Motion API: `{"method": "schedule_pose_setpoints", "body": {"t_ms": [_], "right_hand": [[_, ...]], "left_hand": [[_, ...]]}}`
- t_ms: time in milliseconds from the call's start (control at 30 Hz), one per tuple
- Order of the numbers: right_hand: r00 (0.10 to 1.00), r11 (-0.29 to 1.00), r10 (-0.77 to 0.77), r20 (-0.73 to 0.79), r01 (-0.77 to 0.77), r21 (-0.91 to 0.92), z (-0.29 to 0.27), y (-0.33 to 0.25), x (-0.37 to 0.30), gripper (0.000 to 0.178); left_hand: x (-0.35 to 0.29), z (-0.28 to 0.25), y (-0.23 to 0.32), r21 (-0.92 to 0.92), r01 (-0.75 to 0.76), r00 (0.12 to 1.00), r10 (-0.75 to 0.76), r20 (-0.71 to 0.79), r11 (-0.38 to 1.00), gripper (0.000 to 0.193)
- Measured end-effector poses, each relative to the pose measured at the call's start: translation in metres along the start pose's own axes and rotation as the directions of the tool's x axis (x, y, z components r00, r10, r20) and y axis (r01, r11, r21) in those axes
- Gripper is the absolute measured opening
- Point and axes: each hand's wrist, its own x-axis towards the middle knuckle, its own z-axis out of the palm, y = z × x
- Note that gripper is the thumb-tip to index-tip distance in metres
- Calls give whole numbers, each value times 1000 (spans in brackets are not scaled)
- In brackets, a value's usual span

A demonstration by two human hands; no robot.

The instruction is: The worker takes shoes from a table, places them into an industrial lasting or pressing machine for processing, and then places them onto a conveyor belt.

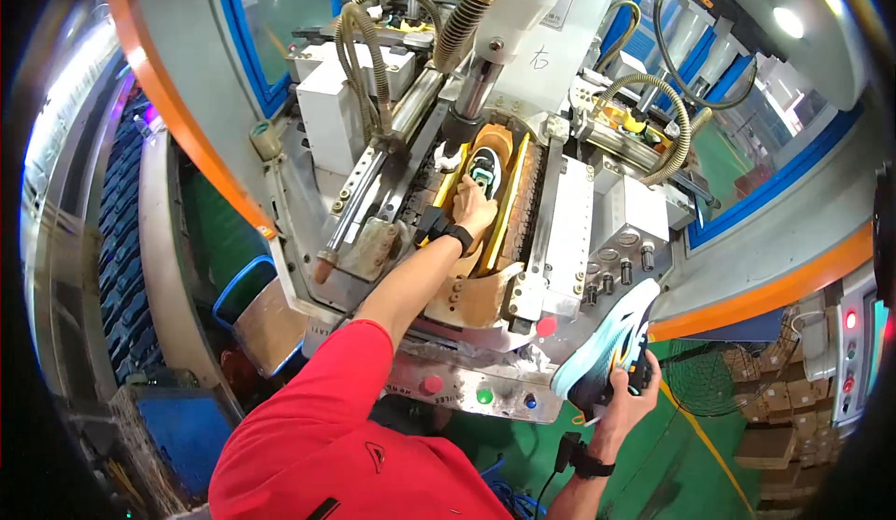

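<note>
My left hand [474, 210] reaches into the machine [579, 240], fingers at the near end of a black-and-white shoe [483, 167] lying between yellow strips [509, 210]; I cannot tell whether they grip it. My right hand [631, 402] grasps a pale-blue-soled shoe [602, 344], tilted, near the blue button [530, 400].

Head view: wide fisheye, it looks from the head downward and forward.
Machine [523, 86]: near, in the middle, seen from above its front.
Red shirt [308, 427]: the nearest, along the lower edge.
Green floor [667, 459]: farther, seen below.
</note>
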Motion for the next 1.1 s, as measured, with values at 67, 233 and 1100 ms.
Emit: {"method": "schedule_pose_setpoints", "body": {"t_ms": [67, 233, 1100], "right_hand": [[999, 994, -36, -8, 35, -105, 12, -9, 16, 51], [963, 962, -171, 210, 209, -174, 80, -19, 120, 41], [350, 628, -700, 623, 717, 303, 252, 23, -94, 16]], "left_hand": [[14, 0, -5, -43, 50, 997, -48, 58, 998, 63], [-13, -74, -8, -584, 529, 830, -233, 506, 616, 40], [-375, -377, -167, -967, 213, 668, -743, 40, 139, 25]]}}
